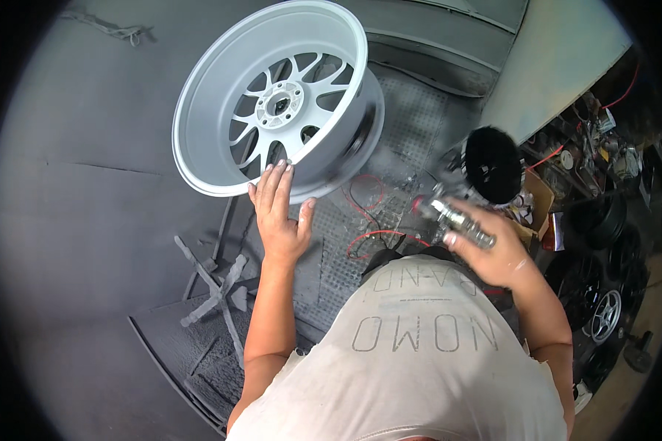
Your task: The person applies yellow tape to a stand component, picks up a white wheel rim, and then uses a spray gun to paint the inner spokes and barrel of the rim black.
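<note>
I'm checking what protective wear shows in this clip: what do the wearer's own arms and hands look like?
Both the left hand and right hand are ungloved, and both forearms are bare, with no watch visible. A pale streak marks the right hand near the wrist. The off-white fabric shirt has ragged-looking sleeve edges.

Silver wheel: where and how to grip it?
Probably the near lip of the silver wheel, from the person's side, beside the left hand. The wheel is tilted, its barrel opening toward the camera, so that thin edge should be easy to hook over; the spokes sit recessed inside.
</note>
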Action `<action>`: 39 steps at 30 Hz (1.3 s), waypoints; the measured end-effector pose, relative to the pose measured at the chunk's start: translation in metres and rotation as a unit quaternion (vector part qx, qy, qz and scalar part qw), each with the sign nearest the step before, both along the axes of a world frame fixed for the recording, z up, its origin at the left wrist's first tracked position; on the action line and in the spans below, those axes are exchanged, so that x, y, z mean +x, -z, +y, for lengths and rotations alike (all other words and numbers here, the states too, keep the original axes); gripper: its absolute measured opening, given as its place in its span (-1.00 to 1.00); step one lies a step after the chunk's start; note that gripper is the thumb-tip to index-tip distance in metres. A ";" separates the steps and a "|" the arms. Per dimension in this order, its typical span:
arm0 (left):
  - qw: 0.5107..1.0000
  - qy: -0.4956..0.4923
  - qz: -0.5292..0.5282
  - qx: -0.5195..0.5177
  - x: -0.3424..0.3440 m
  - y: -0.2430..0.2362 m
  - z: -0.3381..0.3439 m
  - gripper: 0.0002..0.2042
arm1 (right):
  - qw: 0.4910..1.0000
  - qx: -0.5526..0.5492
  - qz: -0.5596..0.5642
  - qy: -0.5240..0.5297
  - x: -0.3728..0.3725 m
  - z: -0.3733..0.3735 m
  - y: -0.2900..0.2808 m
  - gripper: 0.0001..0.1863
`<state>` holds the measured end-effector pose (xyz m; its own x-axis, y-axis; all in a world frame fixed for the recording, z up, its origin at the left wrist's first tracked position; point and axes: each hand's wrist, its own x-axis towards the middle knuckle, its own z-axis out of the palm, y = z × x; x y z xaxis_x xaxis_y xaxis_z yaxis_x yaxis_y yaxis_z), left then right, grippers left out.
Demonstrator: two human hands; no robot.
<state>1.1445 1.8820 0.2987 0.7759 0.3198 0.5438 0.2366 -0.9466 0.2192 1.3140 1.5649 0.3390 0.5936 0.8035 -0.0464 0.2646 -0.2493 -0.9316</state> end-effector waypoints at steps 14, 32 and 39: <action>0.999 0.014 -0.049 0.004 -0.017 0.009 0.021 -0.57 | 0.969 -0.057 0.240 -0.004 -0.009 -0.003 0.000 -0.48; 0.994 0.056 -0.090 0.009 -0.067 0.018 0.090 -0.67 | 0.989 -0.011 0.026 0.145 0.003 -0.017 0.020 -0.47; 0.993 -0.003 -0.119 -0.014 -0.092 0.026 0.122 -0.64 | 0.991 0.018 0.130 -0.013 -0.022 -0.010 -0.011 -0.49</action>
